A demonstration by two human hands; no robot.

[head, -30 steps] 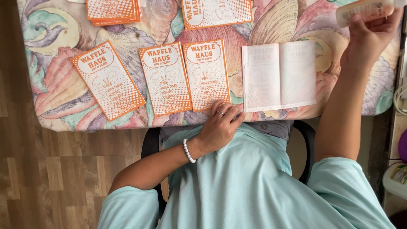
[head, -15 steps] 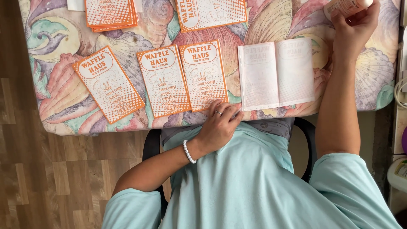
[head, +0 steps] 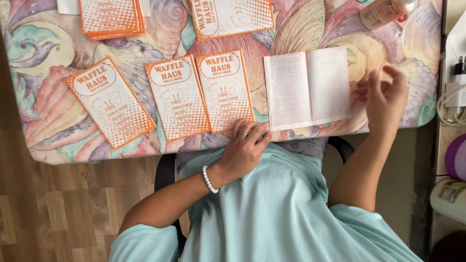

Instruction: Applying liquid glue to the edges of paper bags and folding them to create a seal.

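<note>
Two open hands: left point(head: 245, 150) on patterned tablecloth point(head: 43, 111), right point(head: 386, 99) beside flat white leaflet point(head: 308, 90).

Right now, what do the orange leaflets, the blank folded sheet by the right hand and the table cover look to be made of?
The orange leaflets look like thin matte printed paper or light card: flat, crisp edges. The blank folded sheet at the right hand seems thin paper, since faint print shows through and a centre crease runs down it. The table cover looks like printed cloth or soft vinyl draping over the edge; I cannot tell which.
</note>
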